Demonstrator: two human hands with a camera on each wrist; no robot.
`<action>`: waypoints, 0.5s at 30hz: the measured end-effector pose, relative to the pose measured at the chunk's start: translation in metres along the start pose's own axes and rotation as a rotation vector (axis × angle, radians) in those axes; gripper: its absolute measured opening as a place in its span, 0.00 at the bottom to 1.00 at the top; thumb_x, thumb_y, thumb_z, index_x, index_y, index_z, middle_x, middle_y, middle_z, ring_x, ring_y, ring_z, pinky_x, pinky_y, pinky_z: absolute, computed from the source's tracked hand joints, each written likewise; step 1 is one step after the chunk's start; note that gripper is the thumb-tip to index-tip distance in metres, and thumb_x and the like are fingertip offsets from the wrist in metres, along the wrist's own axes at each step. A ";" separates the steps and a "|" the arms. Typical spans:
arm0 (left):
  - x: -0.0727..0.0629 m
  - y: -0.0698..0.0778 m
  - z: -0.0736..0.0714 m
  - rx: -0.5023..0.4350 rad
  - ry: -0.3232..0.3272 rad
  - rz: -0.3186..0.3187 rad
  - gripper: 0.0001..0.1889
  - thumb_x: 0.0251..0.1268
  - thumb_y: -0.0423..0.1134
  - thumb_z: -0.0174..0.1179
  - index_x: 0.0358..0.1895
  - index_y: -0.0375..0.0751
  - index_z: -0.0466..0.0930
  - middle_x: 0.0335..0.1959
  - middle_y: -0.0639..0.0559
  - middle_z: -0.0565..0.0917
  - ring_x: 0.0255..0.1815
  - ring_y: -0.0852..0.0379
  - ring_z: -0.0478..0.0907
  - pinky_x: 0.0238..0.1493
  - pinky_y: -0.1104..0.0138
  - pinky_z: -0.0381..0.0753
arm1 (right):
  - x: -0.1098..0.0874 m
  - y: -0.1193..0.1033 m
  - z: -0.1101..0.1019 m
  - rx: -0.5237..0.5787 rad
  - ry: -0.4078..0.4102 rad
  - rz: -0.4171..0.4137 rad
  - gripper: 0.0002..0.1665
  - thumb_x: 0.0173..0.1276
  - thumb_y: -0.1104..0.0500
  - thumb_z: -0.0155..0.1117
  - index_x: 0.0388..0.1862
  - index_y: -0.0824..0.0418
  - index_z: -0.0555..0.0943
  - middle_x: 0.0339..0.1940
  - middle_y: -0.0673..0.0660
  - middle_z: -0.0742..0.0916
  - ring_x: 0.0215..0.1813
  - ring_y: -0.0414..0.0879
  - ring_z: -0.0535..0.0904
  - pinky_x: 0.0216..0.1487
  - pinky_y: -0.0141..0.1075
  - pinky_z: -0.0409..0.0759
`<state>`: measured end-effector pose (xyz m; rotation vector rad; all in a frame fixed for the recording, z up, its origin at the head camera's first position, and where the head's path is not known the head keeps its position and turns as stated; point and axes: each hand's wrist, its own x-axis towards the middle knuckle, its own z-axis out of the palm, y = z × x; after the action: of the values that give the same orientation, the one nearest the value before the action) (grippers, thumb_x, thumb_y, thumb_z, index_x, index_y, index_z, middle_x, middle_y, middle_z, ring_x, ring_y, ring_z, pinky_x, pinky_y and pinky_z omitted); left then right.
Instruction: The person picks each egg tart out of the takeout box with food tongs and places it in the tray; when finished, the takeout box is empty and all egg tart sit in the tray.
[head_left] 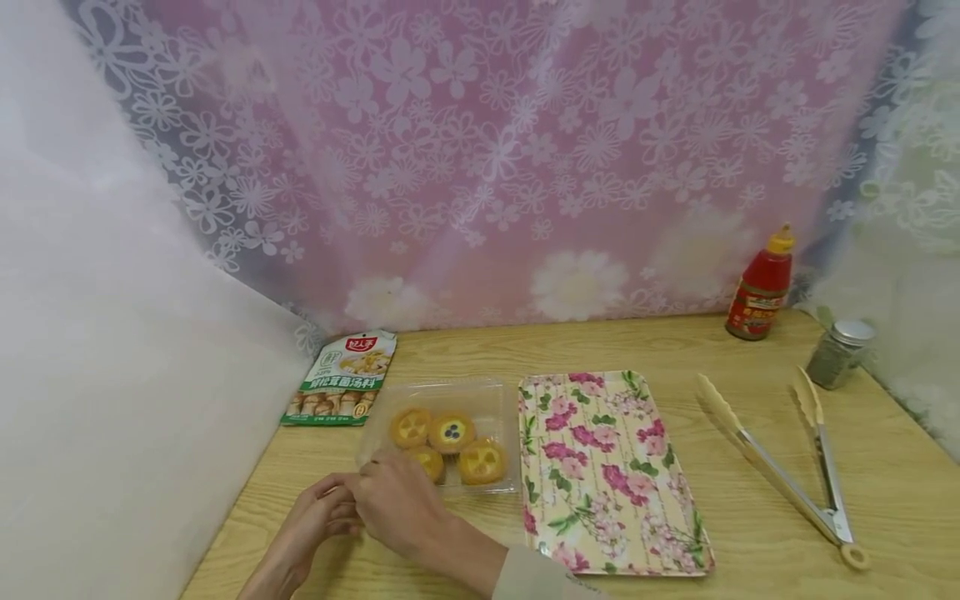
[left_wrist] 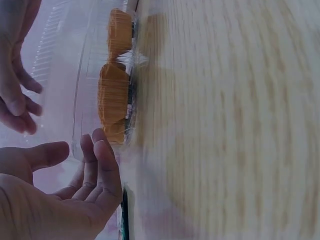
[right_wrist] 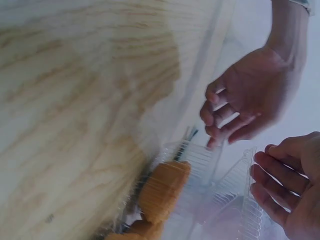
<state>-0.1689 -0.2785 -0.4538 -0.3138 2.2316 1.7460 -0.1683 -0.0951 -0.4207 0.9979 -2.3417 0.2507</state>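
Two hands [head_left: 397, 504] — one box [head_left: 491, 407], four tarts [head_left: 452, 432]

container [head_left: 489, 405]: clear glossy plastic | table [head_left: 615, 342]: wood-grained | tongs [head_left: 787, 488]: shiny metal

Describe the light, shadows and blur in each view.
Head: soft, fairly even light, with pale bright streaks on the floral curtain; left wrist: dimmer and bluish, the grain of the tabletop soft; right wrist: a broad, soft-edged shadow across the wood, pale highlights along the ribs of the clear container.
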 end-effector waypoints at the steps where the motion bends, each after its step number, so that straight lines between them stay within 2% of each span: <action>1: 0.001 0.000 0.001 0.000 0.005 0.004 0.22 0.81 0.46 0.55 0.64 0.32 0.77 0.44 0.50 0.89 0.43 0.52 0.86 0.44 0.57 0.86 | 0.000 0.001 -0.001 -0.001 0.018 -0.011 0.04 0.64 0.57 0.74 0.34 0.46 0.92 0.25 0.40 0.88 0.27 0.34 0.72 0.29 0.23 0.70; 4: 0.002 -0.001 0.002 0.003 0.013 0.016 0.22 0.80 0.45 0.56 0.65 0.31 0.76 0.45 0.49 0.88 0.43 0.51 0.86 0.44 0.58 0.86 | 0.001 0.005 -0.007 0.046 0.046 -0.024 0.07 0.63 0.59 0.73 0.38 0.47 0.92 0.31 0.40 0.90 0.31 0.34 0.76 0.36 0.22 0.74; 9: 0.003 -0.002 0.004 0.004 0.012 0.031 0.22 0.79 0.45 0.58 0.65 0.31 0.76 0.47 0.48 0.88 0.45 0.51 0.86 0.46 0.59 0.86 | 0.002 0.012 -0.020 0.110 0.033 0.000 0.06 0.67 0.57 0.73 0.40 0.48 0.93 0.40 0.41 0.92 0.42 0.35 0.82 0.47 0.22 0.78; 15: 0.004 0.000 0.007 -0.006 0.006 0.033 0.25 0.78 0.50 0.61 0.63 0.32 0.77 0.45 0.49 0.88 0.46 0.49 0.86 0.47 0.57 0.86 | 0.003 0.025 -0.037 0.168 0.013 0.043 0.04 0.72 0.55 0.71 0.39 0.51 0.92 0.40 0.42 0.92 0.45 0.36 0.83 0.49 0.25 0.79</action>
<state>-0.1723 -0.2719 -0.4563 -0.2857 2.2488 1.7708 -0.1714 -0.0657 -0.3873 1.0219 -2.3620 0.4760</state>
